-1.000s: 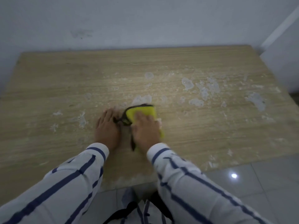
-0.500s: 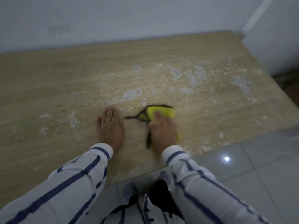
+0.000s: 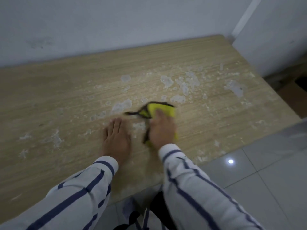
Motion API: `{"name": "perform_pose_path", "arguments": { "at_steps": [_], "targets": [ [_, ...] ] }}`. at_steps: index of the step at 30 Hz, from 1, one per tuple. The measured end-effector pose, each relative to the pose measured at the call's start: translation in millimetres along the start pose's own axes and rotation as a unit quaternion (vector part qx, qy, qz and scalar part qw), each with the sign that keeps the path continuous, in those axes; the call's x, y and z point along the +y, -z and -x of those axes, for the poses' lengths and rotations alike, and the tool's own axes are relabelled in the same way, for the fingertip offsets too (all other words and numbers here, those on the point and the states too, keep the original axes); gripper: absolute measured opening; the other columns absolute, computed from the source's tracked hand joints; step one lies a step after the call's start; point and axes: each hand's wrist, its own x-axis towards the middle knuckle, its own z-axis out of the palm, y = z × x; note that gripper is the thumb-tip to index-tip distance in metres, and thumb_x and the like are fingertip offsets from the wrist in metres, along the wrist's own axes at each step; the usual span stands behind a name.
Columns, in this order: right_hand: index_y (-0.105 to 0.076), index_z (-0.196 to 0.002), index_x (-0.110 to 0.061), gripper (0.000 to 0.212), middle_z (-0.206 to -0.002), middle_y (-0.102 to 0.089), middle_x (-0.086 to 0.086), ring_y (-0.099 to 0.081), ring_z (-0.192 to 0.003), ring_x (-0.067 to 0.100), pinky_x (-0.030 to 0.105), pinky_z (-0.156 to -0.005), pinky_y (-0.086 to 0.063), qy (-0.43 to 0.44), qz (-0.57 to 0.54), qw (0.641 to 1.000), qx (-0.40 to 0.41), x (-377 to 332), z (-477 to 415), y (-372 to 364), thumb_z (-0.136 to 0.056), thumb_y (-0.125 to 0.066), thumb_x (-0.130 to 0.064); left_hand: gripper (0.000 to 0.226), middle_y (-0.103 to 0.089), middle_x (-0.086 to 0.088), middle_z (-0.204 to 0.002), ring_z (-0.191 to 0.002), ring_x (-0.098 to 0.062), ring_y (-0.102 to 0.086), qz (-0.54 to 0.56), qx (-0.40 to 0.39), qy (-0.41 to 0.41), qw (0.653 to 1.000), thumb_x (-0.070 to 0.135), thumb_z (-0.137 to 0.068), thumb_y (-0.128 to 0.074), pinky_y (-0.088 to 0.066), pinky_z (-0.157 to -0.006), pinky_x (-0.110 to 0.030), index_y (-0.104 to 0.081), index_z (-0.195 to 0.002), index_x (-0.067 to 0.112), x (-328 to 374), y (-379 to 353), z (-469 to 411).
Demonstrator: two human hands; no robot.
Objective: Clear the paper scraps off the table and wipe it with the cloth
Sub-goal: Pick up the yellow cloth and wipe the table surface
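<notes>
Grip flat and open, the right hand (image 3: pixel 162 130) presses the cloth (image 3: pixel 159 107) on the table (image 3: pixel 49 97), paper scraps (image 3: pixel 178 98) lying just beyond and right of it; the left hand (image 3: pixel 116 138) rests flat.

The person wears a long-sleeved shirt (image 3: pixel 144 220), white or very pale grey, with thin navy stripes running lengthwise down the left sleeve (image 3: pixel 79 193) and the right sleeve (image 3: pixel 199 188). A navy band circles the left cuff (image 3: pixel 106 165) and the right cuff (image 3: pixel 169 152). The left hand (image 3: pixel 116 138) and right hand (image 3: pixel 162 128) are bare. Between the arms a black strip (image 3: pixel 157 205) lies against the striped front.
</notes>
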Motion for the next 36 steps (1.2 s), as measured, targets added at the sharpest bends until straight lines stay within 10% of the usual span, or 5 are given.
{"name": "perform_pose_path", "arguments": {
  "at_steps": [5,15,22,31,36],
  "targets": [
    [-0.028,-0.143,-0.023,0.045,-0.156,-0.021,-0.003,-0.028,-0.132,0.035,0.052,-0.105,-0.024,0.091,0.038,0.992,-0.081,-23.2,-22.4,-3.0,-0.098,-0.032,-0.028,0.052,-0.023,-0.010,-0.153,-0.143,-0.026,-0.015,-0.042,-0.006,-0.006,0.999,0.034,-0.099,-0.024,-0.008,-0.116,-0.045,-0.026,-0.144,0.009,4.6,2.4,-15.0],
    [-0.045,-0.127,-0.017,0.041,-0.132,-0.047,0.015,-0.042,-0.120,0.039,0.050,-0.099,-0.038,-0.448,-0.023,0.885,0.124,170.8,16.1,93.3,-0.088,-0.036,-0.012,0.057,-0.005,-0.009,-0.158,-0.145,-0.025,0.001,-0.011,-0.029,-0.022,0.999,0.033,-0.099,-0.024,-0.004,-0.117,-0.045,-0.011,-0.148,0.009,53.3,-2.7,-42.4],
    [-0.030,-0.143,-0.022,0.049,-0.153,-0.028,0.005,-0.028,-0.134,0.036,0.051,-0.107,-0.024,0.052,0.018,0.996,-0.073,5.3,-23.1,15.4,-0.095,-0.036,-0.021,0.058,-0.011,-0.009,-0.157,-0.144,-0.027,-0.005,-0.025,-0.020,-0.041,0.999,0.040,-0.094,-0.026,-0.008,-0.116,-0.047,-0.021,-0.147,0.017,64.5,-4.5,-56.5],
    [-0.049,-0.126,-0.013,0.033,-0.131,-0.052,0.015,-0.043,-0.120,0.037,0.047,-0.100,-0.036,-0.263,-0.016,0.958,0.111,159.0,-111.4,82.4,-0.095,-0.039,-0.022,0.058,-0.005,-0.009,-0.158,-0.145,-0.025,0.001,0.015,0.018,0.070,0.997,0.033,-0.098,-0.024,0.000,-0.117,-0.045,-0.009,-0.149,0.008,69.9,-3.3,-104.2],
    [-0.050,-0.126,-0.020,0.037,-0.129,-0.053,0.011,-0.045,-0.116,0.032,0.048,-0.094,-0.036,0.167,-0.055,0.983,-0.057,28.2,-123.7,24.9,-0.092,-0.035,-0.025,0.060,0.001,-0.006,-0.158,-0.145,-0.022,0.006,0.025,0.022,0.126,0.992,0.037,-0.098,-0.023,0.002,-0.117,-0.044,-0.005,-0.149,0.013,76.4,-4.9,-127.1]
  ]
}}
